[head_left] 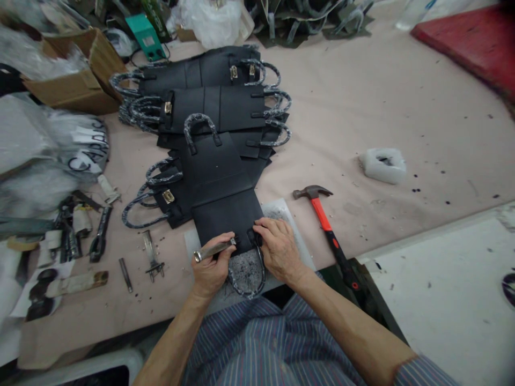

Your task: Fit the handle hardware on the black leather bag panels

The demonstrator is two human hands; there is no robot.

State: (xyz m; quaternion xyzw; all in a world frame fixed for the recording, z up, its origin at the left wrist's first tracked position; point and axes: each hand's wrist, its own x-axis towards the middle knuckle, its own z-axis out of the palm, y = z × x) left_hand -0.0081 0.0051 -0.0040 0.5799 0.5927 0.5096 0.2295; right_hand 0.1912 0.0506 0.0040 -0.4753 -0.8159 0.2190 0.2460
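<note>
My left hand (211,276) is closed around a metal punch (213,250), its tip near the front edge of a black bag panel (227,214). Fingers of my right hand (280,251) pinch the panel's right front corner, by the end of a plastic-wrapped handle (248,294). That handle loops toward my body. Beneath the panel's front lies a pale, speckled pad (287,208). To the right, a claw hammer (321,213) with a red and black grip rests on the table, apart from both hands.
Several black bag panels (193,110) with wrapped handles and gold clasps are stacked behind. A forked metal tool (151,254) and a short metal rod (125,275) lie left. A white block (383,165) sits right. An open cardboard box (72,91) stands far left.
</note>
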